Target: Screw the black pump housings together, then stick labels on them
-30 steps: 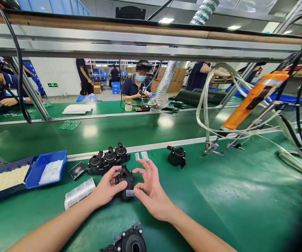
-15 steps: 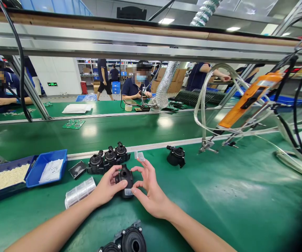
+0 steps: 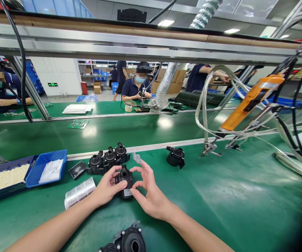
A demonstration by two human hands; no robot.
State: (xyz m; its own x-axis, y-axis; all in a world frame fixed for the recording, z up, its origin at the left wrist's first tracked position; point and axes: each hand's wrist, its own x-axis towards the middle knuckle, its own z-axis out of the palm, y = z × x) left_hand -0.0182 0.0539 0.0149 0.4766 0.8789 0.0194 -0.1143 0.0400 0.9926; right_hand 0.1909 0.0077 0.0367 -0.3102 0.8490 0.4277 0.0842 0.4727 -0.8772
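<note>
My left hand grips a small black pump housing that rests on the green bench mat. My right hand touches the housing's right side; its thumb presses a small white label on the housing's front, and its fingers are spread. Small clear stickers cling to my right fingertips. Three more black housings stand in a row just behind my hands. Another housing sits alone to the right.
A blue bin with white slips and a tray of white parts lie at left. A clear label roll rests beside my left wrist. Black parts sit at the near edge. An orange screwdriver hangs at right. People work across the conveyor.
My right hand has closed in on the housing, its thumb moving onto the white label. The left hand keeps its grip. A person in the background has walked right.
</note>
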